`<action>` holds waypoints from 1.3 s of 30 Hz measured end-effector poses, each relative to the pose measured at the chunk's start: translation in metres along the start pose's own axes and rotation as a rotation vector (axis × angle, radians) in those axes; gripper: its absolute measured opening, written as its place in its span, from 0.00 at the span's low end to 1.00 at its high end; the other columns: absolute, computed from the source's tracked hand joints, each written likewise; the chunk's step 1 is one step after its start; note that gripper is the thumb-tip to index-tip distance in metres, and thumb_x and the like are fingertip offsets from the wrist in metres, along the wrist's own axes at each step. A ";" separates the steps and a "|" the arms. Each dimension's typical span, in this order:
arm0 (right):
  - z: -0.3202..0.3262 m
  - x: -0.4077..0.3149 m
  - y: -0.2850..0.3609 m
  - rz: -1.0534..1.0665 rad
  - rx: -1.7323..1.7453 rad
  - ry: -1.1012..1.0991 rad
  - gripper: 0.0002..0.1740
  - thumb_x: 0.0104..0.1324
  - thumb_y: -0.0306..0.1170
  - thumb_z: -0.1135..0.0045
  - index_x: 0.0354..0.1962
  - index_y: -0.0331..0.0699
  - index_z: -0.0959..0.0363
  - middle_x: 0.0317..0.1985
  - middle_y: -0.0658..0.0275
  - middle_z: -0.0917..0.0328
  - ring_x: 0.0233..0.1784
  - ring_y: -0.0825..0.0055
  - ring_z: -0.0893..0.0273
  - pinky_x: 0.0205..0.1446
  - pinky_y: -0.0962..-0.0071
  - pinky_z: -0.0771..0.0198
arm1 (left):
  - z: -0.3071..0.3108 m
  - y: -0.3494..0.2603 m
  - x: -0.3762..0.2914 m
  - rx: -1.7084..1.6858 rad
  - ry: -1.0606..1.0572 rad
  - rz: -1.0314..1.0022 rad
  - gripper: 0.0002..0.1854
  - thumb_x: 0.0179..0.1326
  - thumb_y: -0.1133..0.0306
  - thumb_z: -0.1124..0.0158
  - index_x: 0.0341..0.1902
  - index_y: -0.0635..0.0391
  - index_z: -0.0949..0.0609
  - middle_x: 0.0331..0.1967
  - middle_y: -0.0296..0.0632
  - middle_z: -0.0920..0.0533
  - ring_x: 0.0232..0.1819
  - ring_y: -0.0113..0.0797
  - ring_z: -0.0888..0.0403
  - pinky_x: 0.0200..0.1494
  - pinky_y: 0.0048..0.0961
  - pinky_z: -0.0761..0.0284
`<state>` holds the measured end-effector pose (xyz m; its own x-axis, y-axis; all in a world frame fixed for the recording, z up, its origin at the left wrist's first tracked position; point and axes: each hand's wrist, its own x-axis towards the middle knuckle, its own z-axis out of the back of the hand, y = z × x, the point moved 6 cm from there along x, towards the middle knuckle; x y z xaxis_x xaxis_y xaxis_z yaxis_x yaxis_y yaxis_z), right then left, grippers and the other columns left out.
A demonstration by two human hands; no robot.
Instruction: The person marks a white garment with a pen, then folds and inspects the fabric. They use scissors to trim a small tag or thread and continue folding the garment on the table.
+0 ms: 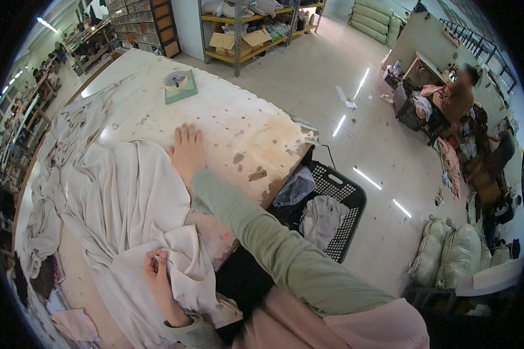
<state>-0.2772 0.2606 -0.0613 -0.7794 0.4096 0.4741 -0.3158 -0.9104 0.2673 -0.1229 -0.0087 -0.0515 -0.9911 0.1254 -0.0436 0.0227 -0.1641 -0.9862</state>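
A large piece of pale beige fabric [126, 187] lies in folds over the left of a worn, stained worktable [227, 131]. My left hand [158, 266] pinches a fold of it between thumb and fingers, near the table's close edge. My right hand [187, 146] rests palm down on the bare tabletop, just right of the fabric's far part, with its fingers spread a little and nothing in them. Beyond it, a roll of tape [176, 81] stands on a green square block [187, 92].
A black plastic basket [353, 196] with grey cloth and clear plastic stands against the table's right edge. More crumpled fabric [70, 131] lies along the left side. Stuffed sacks [458, 253] stand at lower right. A seated person [456, 96] works farther off, near metal shelving [238, 39].
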 end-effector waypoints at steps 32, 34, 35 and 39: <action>0.177 -0.176 -0.242 -0.246 0.192 -0.159 0.19 0.48 0.26 0.36 0.40 0.46 0.26 0.34 0.66 0.27 0.42 0.66 0.31 0.46 0.68 0.40 | -0.207 -0.020 -0.085 0.902 0.955 -0.368 0.36 0.63 0.67 0.44 0.72 0.49 0.49 0.17 0.60 0.23 0.21 0.59 0.23 0.26 0.54 0.30; 0.181 -0.173 -0.233 -0.239 0.136 -0.156 0.19 0.47 0.25 0.36 0.40 0.47 0.26 0.34 0.66 0.29 0.44 0.66 0.32 0.48 0.67 0.42 | -0.203 -0.019 -0.084 0.884 0.987 -0.329 0.36 0.63 0.67 0.45 0.72 0.50 0.49 0.17 0.60 0.23 0.20 0.59 0.24 0.25 0.54 0.30; 0.184 -0.170 -0.229 -0.246 0.101 -0.168 0.19 0.47 0.25 0.36 0.40 0.46 0.26 0.34 0.66 0.29 0.44 0.66 0.33 0.48 0.67 0.43 | -0.202 -0.019 -0.084 0.846 1.010 -0.315 0.36 0.63 0.67 0.45 0.71 0.50 0.49 0.17 0.60 0.24 0.20 0.59 0.24 0.25 0.54 0.30; 0.203 -0.161 -0.201 -0.158 -0.090 -0.322 0.15 0.48 0.22 0.39 0.36 0.42 0.27 0.32 0.63 0.30 0.41 0.63 0.32 0.45 0.66 0.40 | -0.204 -0.014 -0.085 0.839 0.979 -0.324 0.34 0.64 0.67 0.46 0.71 0.49 0.48 0.15 0.57 0.24 0.20 0.58 0.24 0.24 0.53 0.29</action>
<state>0.0217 0.3898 -0.0210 -0.5113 0.5303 0.6763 -0.4762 -0.8299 0.2907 -0.0123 0.1830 -0.0662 -0.4256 0.8630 -0.2723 -0.6326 -0.4989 -0.5923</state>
